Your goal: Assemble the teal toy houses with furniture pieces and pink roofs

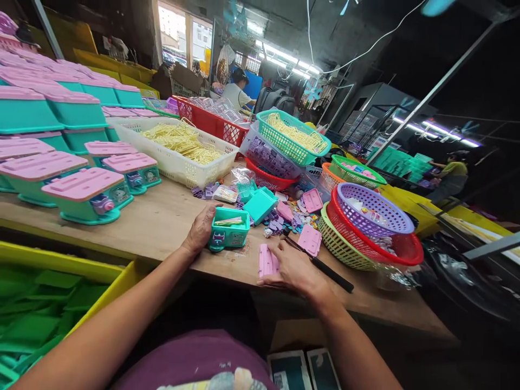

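My left hand [200, 230] grips the left side of an open teal toy box [229, 229] that stands on the wooden table [162, 216]; thin yellow sticks lie inside the box. My right hand [293, 266] rests on the table edge, its fingers on a pink plastic lid [267, 261]. A black-handled tool [320, 264] lies across the same hand, running to the right. Another pink lid [310, 239] lies just beyond it. Small purple and pink parts [284, 219] are scattered behind the box.
Finished teal boxes with pink lids [87, 195] are stacked at left. A white crate of yellow sticks [179, 143] stands behind. Stacked baskets [368, 227] crowd the right. A yellow bin of green parts [36, 309] sits lower left. Other people work in the background.
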`<state>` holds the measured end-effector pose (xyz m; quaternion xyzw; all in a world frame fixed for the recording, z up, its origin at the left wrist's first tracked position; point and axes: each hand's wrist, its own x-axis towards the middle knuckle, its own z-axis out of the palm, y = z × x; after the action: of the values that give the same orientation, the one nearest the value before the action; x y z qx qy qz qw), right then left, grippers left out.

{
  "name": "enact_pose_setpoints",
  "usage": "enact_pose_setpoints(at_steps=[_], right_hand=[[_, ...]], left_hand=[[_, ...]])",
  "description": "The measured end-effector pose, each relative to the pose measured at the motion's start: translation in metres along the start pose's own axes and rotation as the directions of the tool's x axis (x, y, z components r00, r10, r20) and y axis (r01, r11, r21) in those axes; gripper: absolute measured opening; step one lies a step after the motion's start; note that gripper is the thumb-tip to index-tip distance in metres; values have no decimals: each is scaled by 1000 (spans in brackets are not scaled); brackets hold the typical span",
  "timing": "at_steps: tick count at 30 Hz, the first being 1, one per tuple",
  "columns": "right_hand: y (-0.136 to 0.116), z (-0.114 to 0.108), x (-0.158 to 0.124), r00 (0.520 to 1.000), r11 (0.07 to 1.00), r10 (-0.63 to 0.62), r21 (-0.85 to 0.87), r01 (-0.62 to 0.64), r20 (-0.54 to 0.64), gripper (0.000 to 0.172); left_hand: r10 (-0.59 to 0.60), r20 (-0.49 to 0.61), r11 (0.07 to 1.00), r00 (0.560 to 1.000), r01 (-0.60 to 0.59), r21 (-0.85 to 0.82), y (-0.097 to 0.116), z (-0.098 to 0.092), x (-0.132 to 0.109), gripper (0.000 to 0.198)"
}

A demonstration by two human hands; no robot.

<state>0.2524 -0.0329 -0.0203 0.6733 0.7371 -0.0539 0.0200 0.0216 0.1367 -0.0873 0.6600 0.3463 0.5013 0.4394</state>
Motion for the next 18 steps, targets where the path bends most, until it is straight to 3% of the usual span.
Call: enact_pose_setpoints(at_steps=[3,6,10,13,15,18], right_hand=[[9,-1,6,983,983,-182,12,181,31,113],[24,2,14,927,939,-343,71,336,151,117],[32,5,17,901,940,-339,130,314,273,127],[32,6,15,901,949,-315,112,295,296,135],[34,7,12,917,954,-300,110,280,263,130],[39,9,6,934,950,-294,172,262,202,103]], left_hand=[[0,5,1000,1000,0,-5,2,0,0,64],[-5,4,1000,1000,5,-8,3,0,1,64],[-24,7,999,1000,24,-23,3,1,1,64],[-41,3,999,999,42,-33,3,1,0,64],[-53,0,998,999,52,-40,2,1,0,64],[-63,-3,996,998,62,-64,1,1,-1,64]])
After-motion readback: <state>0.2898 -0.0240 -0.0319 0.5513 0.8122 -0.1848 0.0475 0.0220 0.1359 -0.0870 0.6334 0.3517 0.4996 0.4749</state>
